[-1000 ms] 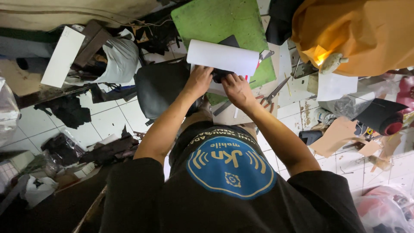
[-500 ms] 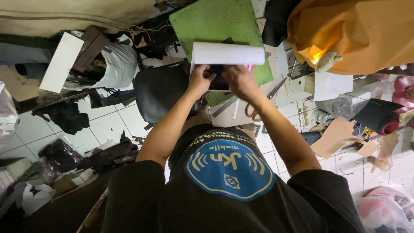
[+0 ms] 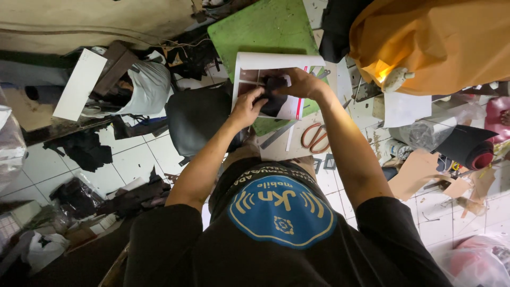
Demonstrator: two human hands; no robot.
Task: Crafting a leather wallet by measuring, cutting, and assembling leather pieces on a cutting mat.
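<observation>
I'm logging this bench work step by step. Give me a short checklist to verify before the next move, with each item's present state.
1. Left hand on the dark piece: ok, fingers rest on it.
2. Right hand on the same dark piece: ok.
3. Dark piece lies on the white sheet: ok.
4. White sheet lies flat: not ok, its top edge curls over.
5. Scissors clear of both hands: ok, lying beside the right forearm.
6. Green mat under the sheet: ok, though how far it extends beneath, cannot tell.
</observation>
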